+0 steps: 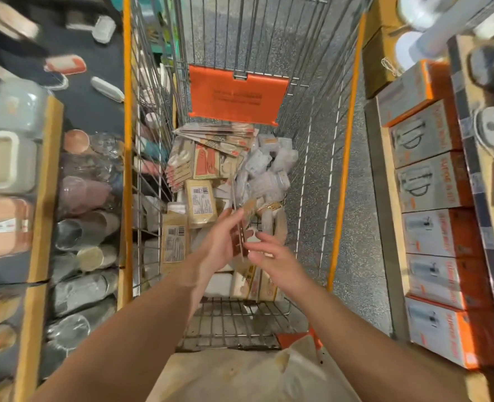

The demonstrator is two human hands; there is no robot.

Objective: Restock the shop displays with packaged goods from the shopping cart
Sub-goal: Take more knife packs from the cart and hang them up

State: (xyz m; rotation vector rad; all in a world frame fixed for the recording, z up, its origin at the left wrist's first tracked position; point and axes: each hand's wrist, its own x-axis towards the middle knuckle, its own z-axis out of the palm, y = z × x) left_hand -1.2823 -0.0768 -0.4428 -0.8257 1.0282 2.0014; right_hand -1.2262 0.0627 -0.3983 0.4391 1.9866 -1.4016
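Observation:
A wire shopping cart (344,158) with orange rims stands below me. In it lie packaged goods: beige flat packs (200,202), a fan of carded items (216,134) and clear plastic packets (269,169). My left hand (222,245) reaches over the pile and pinches a thin flat packet (246,213), seen edge-on, between thumb and fingers. Just to the right of the packet, my right hand (273,258) hovers with its fingers spread, holding nothing.
The cart's orange seat flap (237,94) hangs at the far end. A left shelf holds storage containers (5,161) and glass cups (86,198). Grey-and-orange boxes (431,184) line the right shelf. Speckled floor shows between cart and right shelf.

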